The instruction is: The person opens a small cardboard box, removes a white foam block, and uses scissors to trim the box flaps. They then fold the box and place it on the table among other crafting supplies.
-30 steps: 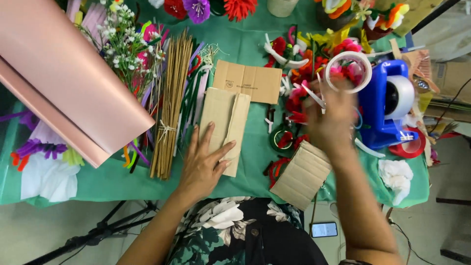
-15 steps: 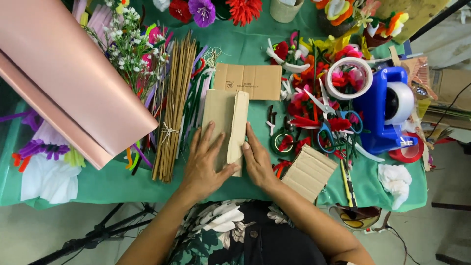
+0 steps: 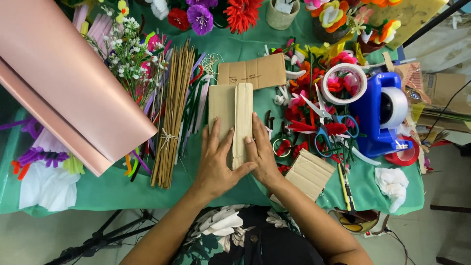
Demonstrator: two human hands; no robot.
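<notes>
Both hands press flat on a folded cardboard piece (image 3: 231, 115) on the green counter (image 3: 113, 189). The left hand (image 3: 216, 164) and right hand (image 3: 261, 152) lie open, fingers spread, gripping nothing. I think the fold is being pressed down; next, the fingers need to rub firmly along the raised strip between them.

pink paper roll (image 3: 73, 83) cut off top-left, folded cardboard's (image 3: 231, 113) lower end under hands

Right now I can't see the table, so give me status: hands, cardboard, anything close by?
Left hand and right hand flat on folded cardboard piece. Stick bundle left; scissors right.
</notes>
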